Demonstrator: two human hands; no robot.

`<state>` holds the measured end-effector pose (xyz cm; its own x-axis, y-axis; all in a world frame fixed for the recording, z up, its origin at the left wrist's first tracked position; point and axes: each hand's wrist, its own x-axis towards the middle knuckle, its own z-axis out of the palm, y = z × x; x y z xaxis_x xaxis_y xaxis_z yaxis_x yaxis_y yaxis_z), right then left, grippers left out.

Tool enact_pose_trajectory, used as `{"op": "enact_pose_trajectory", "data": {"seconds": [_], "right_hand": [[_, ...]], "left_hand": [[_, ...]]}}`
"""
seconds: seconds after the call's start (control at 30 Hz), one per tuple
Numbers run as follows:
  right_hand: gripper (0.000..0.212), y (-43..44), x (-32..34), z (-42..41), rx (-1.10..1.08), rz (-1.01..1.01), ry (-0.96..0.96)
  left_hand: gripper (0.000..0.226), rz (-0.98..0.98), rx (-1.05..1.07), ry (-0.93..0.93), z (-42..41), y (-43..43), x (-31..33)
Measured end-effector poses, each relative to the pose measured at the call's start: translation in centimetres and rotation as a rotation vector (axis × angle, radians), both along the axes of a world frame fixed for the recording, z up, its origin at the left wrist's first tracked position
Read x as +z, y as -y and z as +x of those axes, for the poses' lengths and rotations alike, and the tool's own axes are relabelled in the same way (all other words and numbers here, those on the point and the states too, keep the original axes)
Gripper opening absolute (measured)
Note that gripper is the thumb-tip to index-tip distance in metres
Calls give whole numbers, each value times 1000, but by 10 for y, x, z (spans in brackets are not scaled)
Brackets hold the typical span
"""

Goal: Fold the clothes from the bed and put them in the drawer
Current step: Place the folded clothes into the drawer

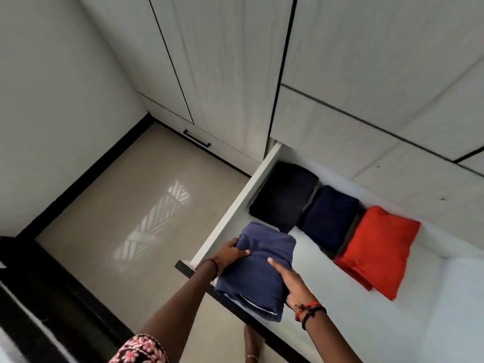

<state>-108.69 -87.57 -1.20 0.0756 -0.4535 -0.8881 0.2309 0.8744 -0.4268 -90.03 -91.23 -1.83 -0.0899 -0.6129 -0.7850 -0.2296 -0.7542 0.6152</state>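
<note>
A folded blue garment [258,268] hangs over the front left corner of the open white drawer [235,205]. My left hand [230,254] grips its left edge, thumb on top. My right hand [290,281] holds its right side, thumb laid across the cloth. Inside the drawer lie a folded black garment [284,195] at the back left, a folded navy garment [330,218] beside it, and a folded red garment [377,250] to the right.
White wardrobe doors [222,61] rise behind the drawer, with a closed drawer and its black handle [196,138] to the left. Beige floor tiles [125,218] lie at the left, edged by a black skirting. My foot [252,344] shows below the drawer front.
</note>
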Motion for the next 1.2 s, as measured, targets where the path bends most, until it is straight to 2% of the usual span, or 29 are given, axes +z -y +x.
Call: {"op": "enact_pose_trajectory", "data": {"seconds": [0.1, 0.17, 0.27, 0.37, 0.47, 0.6, 0.7, 0.87, 0.97, 1.03, 1.2], "right_hand": [[35, 9, -47, 1, -45, -14, -5], [40, 12, -79, 2, -73, -22, -8], [42, 13, -117, 3, -114, -8, 4], [49, 11, -140, 6, -79, 22, 15], [62, 9, -160, 13, -43, 20, -21], [63, 9, -170, 19, -6, 4, -117], [64, 10, -172, 24, 87, 2, -241], [68, 19, -161, 34, 180, 56, -484], [77, 29, -139, 33, 137, 14, -596], [74, 36, -120, 34, 125, -44, -604], [60, 45, -54, 54, 163, -134, -523]], "left_hand": [[75, -48, -19, 12, -3, 16, -43], [79, -43, -11, 11, -2, 21, -71], [70, 8, 27, -33, 3, 23, -106], [70, 26, 20, -16, 8, 22, -134], [65, 28, 12, 111, 10, 19, -158], [45, 16, -45, 320, 8, 20, -176], [30, 39, -49, 456, 6, 19, -176], [44, 94, -91, 510, -1, 8, -159], [54, 6, -33, 441, -7, 1, -121], [55, -60, 55, 367, -5, -5, -98], [40, -155, 298, 201, 5, -24, -35]]}}
